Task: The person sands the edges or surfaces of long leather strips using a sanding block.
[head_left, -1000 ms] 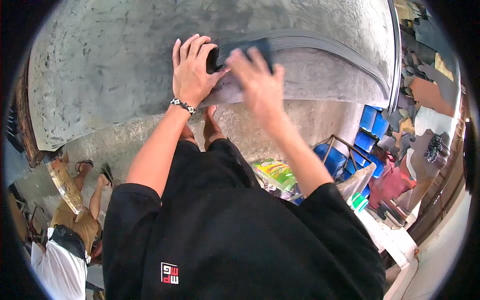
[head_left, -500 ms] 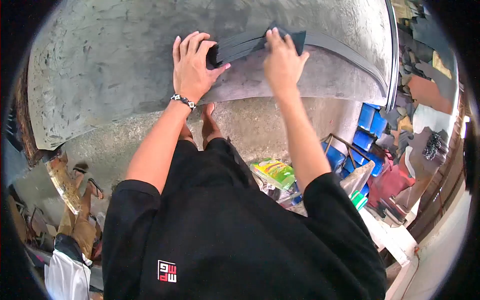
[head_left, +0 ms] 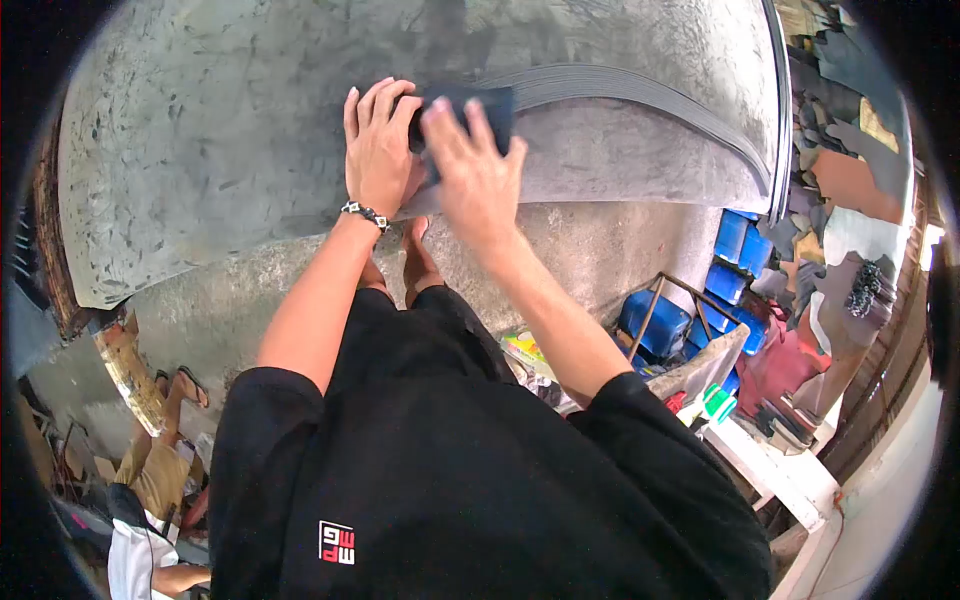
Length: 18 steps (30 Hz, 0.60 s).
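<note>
Long thin dark strips [head_left: 640, 92] lie side by side in a curved band on a large grey surface [head_left: 220, 130]. My left hand [head_left: 382, 150], with a beaded bracelet at the wrist, is at the band's left end, its fingers bent around the end of the strips. Close to its right, my right hand [head_left: 470, 170] is blurred and presses on a dark, flat, squarish piece [head_left: 498, 110] lying over the strips. What this piece is made of cannot be told.
Blue containers [head_left: 655, 322] and a metal frame stand below the surface at the right. Leather-like scraps [head_left: 858, 185] are piled at the far right. Another person's legs [head_left: 165, 445] show at lower left. A green and white item [head_left: 717, 402] is near my right elbow.
My right hand has moved left along the strips with the dark piece, up to my left hand. My left hand has stayed nearly in place. The other person at lower left has shifted.
</note>
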{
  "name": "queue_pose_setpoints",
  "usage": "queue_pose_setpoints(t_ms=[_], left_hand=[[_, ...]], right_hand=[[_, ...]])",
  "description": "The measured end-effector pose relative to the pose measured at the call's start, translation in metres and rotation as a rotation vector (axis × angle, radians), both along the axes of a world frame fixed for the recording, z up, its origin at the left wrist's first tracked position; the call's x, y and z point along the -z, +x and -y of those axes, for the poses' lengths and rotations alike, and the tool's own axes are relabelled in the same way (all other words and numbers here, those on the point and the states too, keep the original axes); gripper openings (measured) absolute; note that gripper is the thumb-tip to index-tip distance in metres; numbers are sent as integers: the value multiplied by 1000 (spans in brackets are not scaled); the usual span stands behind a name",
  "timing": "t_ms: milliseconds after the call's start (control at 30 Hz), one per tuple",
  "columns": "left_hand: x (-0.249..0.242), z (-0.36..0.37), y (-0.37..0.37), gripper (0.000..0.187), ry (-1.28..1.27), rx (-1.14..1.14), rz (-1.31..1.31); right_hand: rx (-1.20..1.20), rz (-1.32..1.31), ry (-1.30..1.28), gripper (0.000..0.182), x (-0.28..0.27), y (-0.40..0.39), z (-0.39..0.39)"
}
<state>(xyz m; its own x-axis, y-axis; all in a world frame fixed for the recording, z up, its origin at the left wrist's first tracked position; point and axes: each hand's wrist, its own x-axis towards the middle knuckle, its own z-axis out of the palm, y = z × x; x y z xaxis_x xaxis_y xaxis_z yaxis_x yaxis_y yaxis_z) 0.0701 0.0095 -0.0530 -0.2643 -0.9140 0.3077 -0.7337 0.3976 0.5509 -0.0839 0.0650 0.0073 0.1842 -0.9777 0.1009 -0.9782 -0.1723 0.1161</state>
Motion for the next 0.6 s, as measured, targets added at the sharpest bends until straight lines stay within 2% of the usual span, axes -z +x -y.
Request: queue_pose_setpoints(t_ms=[33,67,100,167,267,333,367,433,500,567,600], left_hand=[[-4,-1,-2,60,17,-6,-29],[-11,-3,-4,60,33,-10,-58],[-16,-2,-5,59,46,-22,-86],[-14,-5,-4,59,48,-14,-99],[-16,-2,-5,60,59,-12,-103],[-13,-2,-3,61,65,-7,-98],[2,1,0,60,-25,7,-12],[-18,-2,-2,58,92,1,-88],[-19,0,-4,60,43,-4,-95],[-17,-3,-4,61,31,-5,-90],[-17,-3,-4,61,36,-7,-80]], right_hand=[[-84,86,22,56,-2,4,-9],[-139,47,-38,47,-8,-17,2],[-18,49,-23,62,-12,-36,23],[294,98,87,60,-25,-90,63],[271,30,-102,57,-7,-64,59],[28,56,-63,53,1,-8,18],[-69,116,-53,57,1,9,-8],[-134,174,8,48,1,-30,-2],[81,49,34,43,-21,-91,36],[334,22,-96,43,-6,-165,74],[344,-15,-99,43,-5,-159,74]])
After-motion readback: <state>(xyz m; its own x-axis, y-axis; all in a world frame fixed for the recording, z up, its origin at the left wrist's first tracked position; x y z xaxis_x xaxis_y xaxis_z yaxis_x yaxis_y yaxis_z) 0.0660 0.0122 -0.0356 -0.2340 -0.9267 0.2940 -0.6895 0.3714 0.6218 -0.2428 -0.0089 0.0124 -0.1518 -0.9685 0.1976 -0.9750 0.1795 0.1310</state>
